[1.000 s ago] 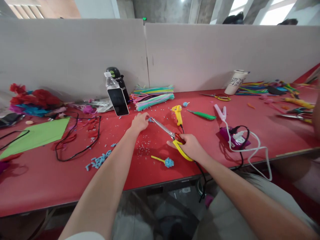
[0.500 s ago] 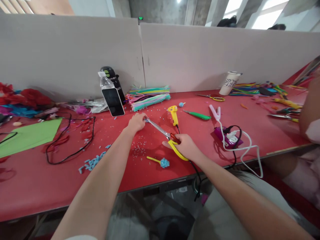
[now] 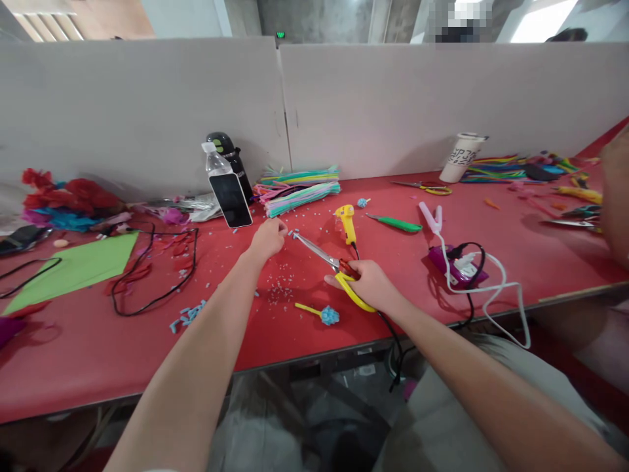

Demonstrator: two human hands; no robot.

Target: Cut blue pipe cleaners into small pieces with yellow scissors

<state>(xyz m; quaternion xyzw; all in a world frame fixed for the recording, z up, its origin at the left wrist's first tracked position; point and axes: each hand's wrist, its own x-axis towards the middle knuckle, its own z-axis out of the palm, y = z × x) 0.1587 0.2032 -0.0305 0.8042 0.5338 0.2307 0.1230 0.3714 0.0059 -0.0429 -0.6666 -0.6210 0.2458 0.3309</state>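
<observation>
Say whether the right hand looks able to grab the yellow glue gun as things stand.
Probably not straight away: the right hand is holding the scissors. The glue gun lies close by with nothing on top, so the way seems otherwise free.

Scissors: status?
Right hand gripping scissors. Left hand just clear of their tips, hold unclear. Yellow glue gun close beyond the scissors.

The window [image 3: 544, 23] glares above soft, diffuse light.
</observation>
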